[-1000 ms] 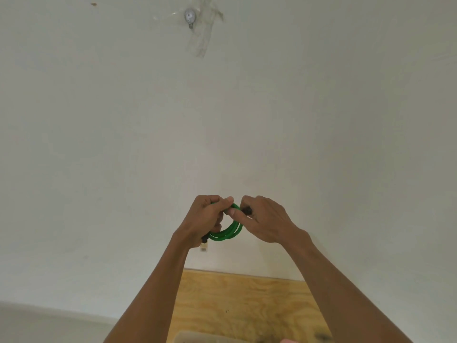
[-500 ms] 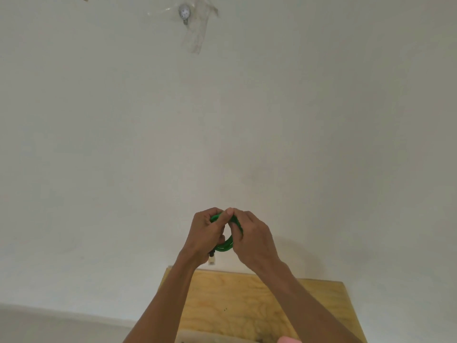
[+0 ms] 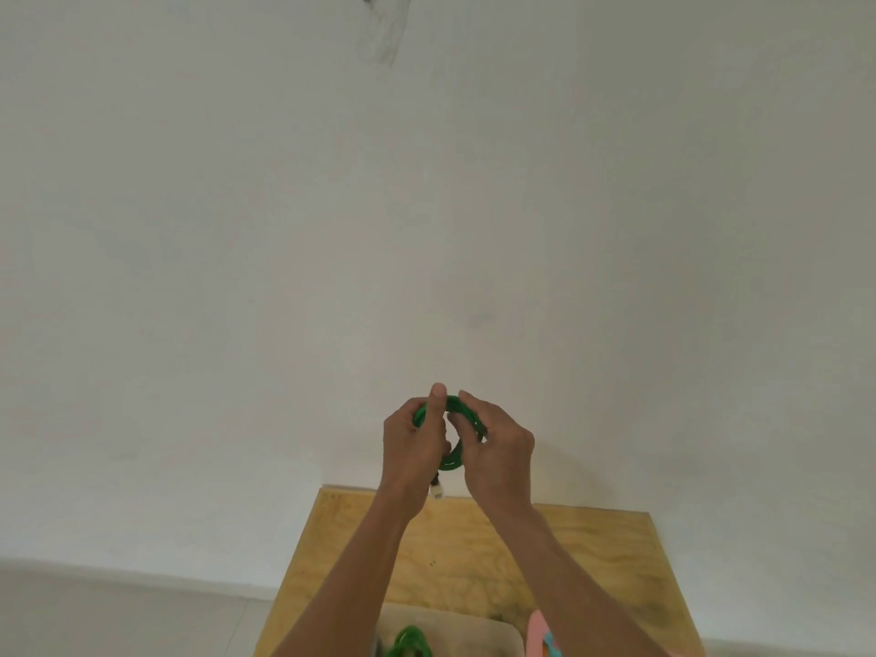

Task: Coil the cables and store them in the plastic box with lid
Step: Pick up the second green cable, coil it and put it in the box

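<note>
A green cable (image 3: 452, 459) wound into a small coil is held up in front of the white wall, above the wooden table (image 3: 611, 557). My left hand (image 3: 410, 448) grips the coil's left side, thumb up, and a white plug (image 3: 437, 490) hangs below it. My right hand (image 3: 497, 450) holds the coil's right side. At the bottom edge a clear plastic box (image 3: 474, 625) stands on the table with another green cable (image 3: 408, 642) inside. Part of a pink lid (image 3: 538, 637) shows beside the box on the right.
The white wall (image 3: 426, 206) rises right behind the table. A piece of clear tape (image 3: 386, 30) is stuck high on it. Pale floor (image 3: 118, 614) lies to the table's left.
The view has tilted down, bringing the box, its green cable and the pink lid into sight. Both hands stay on the coil, and the right hand has shifted along its right side.
</note>
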`<action>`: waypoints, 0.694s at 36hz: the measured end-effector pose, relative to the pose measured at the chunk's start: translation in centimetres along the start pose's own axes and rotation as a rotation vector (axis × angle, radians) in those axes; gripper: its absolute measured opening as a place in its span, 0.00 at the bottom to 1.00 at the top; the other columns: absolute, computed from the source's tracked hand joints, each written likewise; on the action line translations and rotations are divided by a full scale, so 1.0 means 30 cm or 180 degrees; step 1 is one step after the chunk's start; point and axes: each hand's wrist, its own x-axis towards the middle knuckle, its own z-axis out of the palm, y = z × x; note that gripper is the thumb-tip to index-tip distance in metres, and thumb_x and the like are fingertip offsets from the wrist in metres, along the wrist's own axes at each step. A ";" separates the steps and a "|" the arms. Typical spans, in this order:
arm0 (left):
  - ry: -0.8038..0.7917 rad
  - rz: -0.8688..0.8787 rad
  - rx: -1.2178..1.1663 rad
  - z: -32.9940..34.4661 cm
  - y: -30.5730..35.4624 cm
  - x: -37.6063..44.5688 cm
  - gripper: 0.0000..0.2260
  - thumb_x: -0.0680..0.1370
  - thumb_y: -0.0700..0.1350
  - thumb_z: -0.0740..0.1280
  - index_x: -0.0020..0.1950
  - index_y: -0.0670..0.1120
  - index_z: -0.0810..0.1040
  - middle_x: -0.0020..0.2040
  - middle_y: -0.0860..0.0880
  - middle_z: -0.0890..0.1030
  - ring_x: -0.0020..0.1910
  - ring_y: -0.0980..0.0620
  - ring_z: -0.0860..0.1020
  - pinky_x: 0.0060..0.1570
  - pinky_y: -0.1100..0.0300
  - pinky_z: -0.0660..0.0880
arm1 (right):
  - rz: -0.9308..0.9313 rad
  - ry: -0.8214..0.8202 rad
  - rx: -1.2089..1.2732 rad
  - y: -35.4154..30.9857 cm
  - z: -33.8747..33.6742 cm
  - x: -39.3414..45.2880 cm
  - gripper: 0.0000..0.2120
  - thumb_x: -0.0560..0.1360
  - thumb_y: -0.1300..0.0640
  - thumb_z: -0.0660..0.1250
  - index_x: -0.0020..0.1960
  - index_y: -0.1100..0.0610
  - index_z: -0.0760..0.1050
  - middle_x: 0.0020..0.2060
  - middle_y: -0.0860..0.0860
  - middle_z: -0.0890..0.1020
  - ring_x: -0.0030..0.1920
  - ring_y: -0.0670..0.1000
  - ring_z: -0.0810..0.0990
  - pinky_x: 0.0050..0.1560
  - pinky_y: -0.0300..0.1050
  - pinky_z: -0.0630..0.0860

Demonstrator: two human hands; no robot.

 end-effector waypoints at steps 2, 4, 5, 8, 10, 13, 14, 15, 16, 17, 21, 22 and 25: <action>0.0010 -0.0068 0.0062 -0.009 -0.018 0.001 0.24 0.81 0.61 0.61 0.42 0.41 0.79 0.30 0.48 0.73 0.29 0.50 0.72 0.33 0.54 0.71 | 0.0031 -0.0005 -0.0001 0.006 0.007 -0.014 0.13 0.74 0.65 0.73 0.58 0.60 0.82 0.49 0.52 0.87 0.45 0.47 0.84 0.47 0.24 0.74; 0.0026 -0.0081 0.0155 -0.021 -0.035 0.003 0.27 0.82 0.62 0.56 0.44 0.40 0.79 0.31 0.46 0.75 0.31 0.49 0.74 0.35 0.53 0.71 | 0.0047 -0.0006 -0.0033 0.007 0.010 -0.029 0.13 0.74 0.65 0.73 0.59 0.60 0.82 0.49 0.52 0.87 0.45 0.47 0.84 0.46 0.25 0.74; 0.0023 -0.0088 0.0173 -0.026 -0.040 0.001 0.27 0.83 0.61 0.55 0.45 0.40 0.80 0.32 0.46 0.76 0.32 0.49 0.74 0.36 0.53 0.71 | 0.0056 -0.0004 -0.0052 0.007 0.012 -0.038 0.14 0.74 0.66 0.73 0.59 0.60 0.82 0.49 0.52 0.86 0.44 0.47 0.83 0.46 0.25 0.74; -0.0028 -0.0074 0.0159 -0.042 -0.063 -0.002 0.24 0.85 0.57 0.53 0.46 0.42 0.81 0.33 0.46 0.77 0.32 0.50 0.75 0.39 0.51 0.72 | 0.0135 0.0013 -0.0080 0.007 0.019 -0.068 0.14 0.74 0.66 0.73 0.59 0.60 0.82 0.49 0.52 0.86 0.45 0.46 0.83 0.47 0.25 0.74; -0.0080 -0.0081 0.0179 -0.057 -0.084 -0.003 0.23 0.85 0.57 0.53 0.47 0.44 0.81 0.34 0.46 0.78 0.32 0.50 0.75 0.40 0.51 0.73 | 0.0206 0.0016 -0.0117 0.004 0.026 -0.090 0.13 0.74 0.65 0.72 0.59 0.59 0.82 0.49 0.52 0.86 0.45 0.47 0.83 0.48 0.27 0.74; -0.0136 -0.0178 0.0229 -0.089 -0.115 0.002 0.23 0.84 0.58 0.54 0.47 0.46 0.82 0.35 0.46 0.81 0.33 0.50 0.77 0.41 0.51 0.76 | 0.0246 0.0005 -0.0223 0.001 0.035 -0.124 0.12 0.74 0.65 0.72 0.58 0.59 0.82 0.47 0.50 0.86 0.43 0.42 0.81 0.46 0.26 0.74; -0.0158 -0.0208 0.0247 -0.102 -0.125 0.003 0.23 0.84 0.58 0.54 0.47 0.47 0.82 0.36 0.45 0.81 0.34 0.50 0.79 0.42 0.51 0.77 | 0.0283 -0.0002 -0.0241 0.000 0.037 -0.137 0.12 0.74 0.65 0.73 0.57 0.59 0.82 0.47 0.50 0.86 0.43 0.41 0.79 0.46 0.24 0.72; -0.0184 -0.0227 0.0262 -0.115 -0.133 0.002 0.22 0.84 0.58 0.54 0.48 0.47 0.82 0.37 0.45 0.83 0.36 0.50 0.80 0.43 0.49 0.79 | 0.0336 -0.0012 -0.0244 0.001 0.038 -0.151 0.12 0.74 0.65 0.73 0.57 0.59 0.82 0.47 0.50 0.86 0.45 0.40 0.78 0.45 0.24 0.72; -0.0207 -0.0245 0.0288 -0.128 -0.143 0.000 0.22 0.84 0.59 0.54 0.49 0.47 0.82 0.39 0.45 0.84 0.37 0.50 0.81 0.44 0.48 0.80 | 0.0399 -0.0026 -0.0230 0.004 0.040 -0.165 0.12 0.74 0.65 0.73 0.57 0.59 0.83 0.47 0.50 0.86 0.46 0.40 0.78 0.46 0.24 0.72; -0.0228 -0.0262 0.0324 -0.141 -0.154 -0.004 0.22 0.84 0.59 0.54 0.50 0.47 0.82 0.41 0.45 0.84 0.39 0.49 0.82 0.46 0.46 0.80 | 0.0469 -0.0043 -0.0205 0.009 0.042 -0.181 0.12 0.74 0.65 0.73 0.57 0.59 0.83 0.47 0.51 0.86 0.46 0.40 0.78 0.46 0.25 0.73; -0.0263 -0.0241 0.0669 -0.203 -0.228 -0.021 0.22 0.84 0.61 0.53 0.54 0.50 0.82 0.44 0.49 0.84 0.47 0.50 0.83 0.54 0.46 0.80 | 0.0638 -0.0076 -0.0322 0.037 0.044 -0.255 0.12 0.73 0.65 0.74 0.56 0.59 0.83 0.47 0.51 0.87 0.44 0.41 0.79 0.46 0.24 0.73; -0.0274 -0.0210 0.0772 -0.218 -0.250 -0.026 0.22 0.83 0.61 0.53 0.55 0.49 0.81 0.45 0.50 0.84 0.48 0.51 0.83 0.55 0.46 0.79 | 0.0660 -0.0092 -0.0393 0.048 0.043 -0.277 0.12 0.73 0.64 0.74 0.56 0.59 0.83 0.47 0.51 0.87 0.42 0.41 0.80 0.46 0.24 0.73; -0.0224 0.0030 0.1272 -0.261 -0.323 -0.053 0.20 0.85 0.57 0.54 0.57 0.46 0.80 0.49 0.50 0.83 0.51 0.50 0.81 0.54 0.52 0.77 | 0.0794 -0.0177 -0.0546 0.094 0.031 -0.352 0.12 0.72 0.64 0.75 0.56 0.60 0.83 0.47 0.52 0.87 0.42 0.44 0.81 0.47 0.23 0.73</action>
